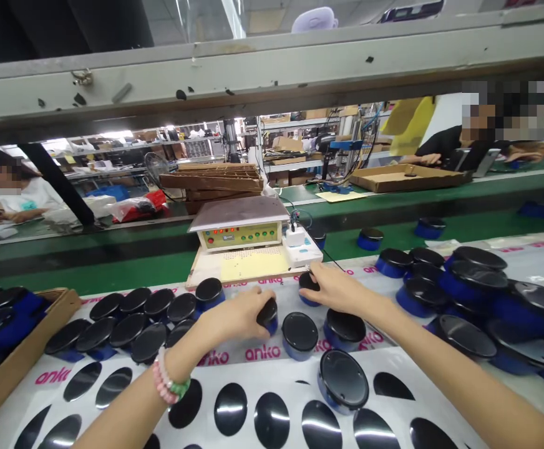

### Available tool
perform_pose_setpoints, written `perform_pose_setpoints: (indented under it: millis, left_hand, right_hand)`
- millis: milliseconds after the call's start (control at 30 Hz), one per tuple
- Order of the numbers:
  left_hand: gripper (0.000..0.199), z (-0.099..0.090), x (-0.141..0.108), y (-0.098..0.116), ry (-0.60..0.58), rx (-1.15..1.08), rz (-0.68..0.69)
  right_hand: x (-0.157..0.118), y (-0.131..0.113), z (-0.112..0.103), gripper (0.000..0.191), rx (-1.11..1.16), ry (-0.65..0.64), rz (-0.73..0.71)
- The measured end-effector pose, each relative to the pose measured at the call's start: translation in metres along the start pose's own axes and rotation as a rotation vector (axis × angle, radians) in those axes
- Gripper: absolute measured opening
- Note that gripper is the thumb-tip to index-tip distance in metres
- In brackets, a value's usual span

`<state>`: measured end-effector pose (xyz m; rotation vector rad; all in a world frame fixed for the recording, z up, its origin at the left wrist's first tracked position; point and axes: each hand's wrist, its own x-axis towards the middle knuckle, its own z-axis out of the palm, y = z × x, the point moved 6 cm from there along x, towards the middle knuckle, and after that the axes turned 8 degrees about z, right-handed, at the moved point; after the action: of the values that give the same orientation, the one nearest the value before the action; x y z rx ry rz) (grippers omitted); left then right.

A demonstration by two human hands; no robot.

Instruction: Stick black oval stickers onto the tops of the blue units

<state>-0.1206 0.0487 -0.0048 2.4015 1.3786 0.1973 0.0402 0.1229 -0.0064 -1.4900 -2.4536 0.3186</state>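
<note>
My left hand point(246, 312), with a beaded bracelet at its wrist, has its fingers closed round a round blue piece with a black top point(269, 315). My right hand point(325, 287) grips a similar black-topped blue piece point(308, 290) near the white socket block. Between and in front of my hands stand more such pieces: one at the centre point(299, 333), one below my right wrist point(345, 327), and one nearer me point(344, 379). That nearest one rests by a white sheet point(248, 374) bearing rows of black discs.
Several blue pieces stand in rows at left point(128, 330) and pile up at right point(473, 280). A cardboard box point(66, 315) holds more at far left. Behind is a control unit point(239, 231); a metal beam point(262, 68) crosses above. People sit across the green belt point(164, 259).
</note>
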Motion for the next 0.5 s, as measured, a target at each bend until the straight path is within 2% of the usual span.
perform_pose_setpoints:
  millis: [100,167,233,300,367,400,433,500]
  left_hand:
    - [0.064,-0.007,0.014,-0.007,0.091,-0.011,-0.005]
    - [0.065,-0.008,0.021,-0.009,0.089,-0.034,0.031]
    - [0.061,-0.008,0.025,-0.007,0.060,-0.055,0.078]
    - [0.056,-0.011,0.026,0.001,0.073,-0.063,0.089]
    - [0.056,-0.014,0.025,0.023,0.148,-0.030,0.123]
    - [0.057,-0.012,0.024,0.041,0.179,0.004,0.200]
    - [0.057,-0.008,0.023,0.062,0.205,0.053,0.315]
    - [0.051,0.014,0.016,0.105,0.190,0.175,0.644]
  right_hand:
    - [-0.003,-0.010,-0.002,0.026,0.058,-0.057,-0.045]
    - [-0.012,-0.013,-0.007,0.026,0.107,-0.094,-0.066]
    - [-0.022,-0.007,-0.014,0.026,0.146,-0.099,-0.046]
    - [-0.032,0.008,-0.020,0.028,0.163,-0.055,0.039]
    - [-0.042,0.027,-0.023,0.028,0.172,-0.008,0.156]
    - [-0.047,0.034,-0.021,0.026,0.185,-0.004,0.202]
    - [-0.051,0.039,-0.017,0.025,0.208,-0.014,0.235]
    - [-0.055,0.043,-0.008,0.025,0.281,-0.051,0.265]
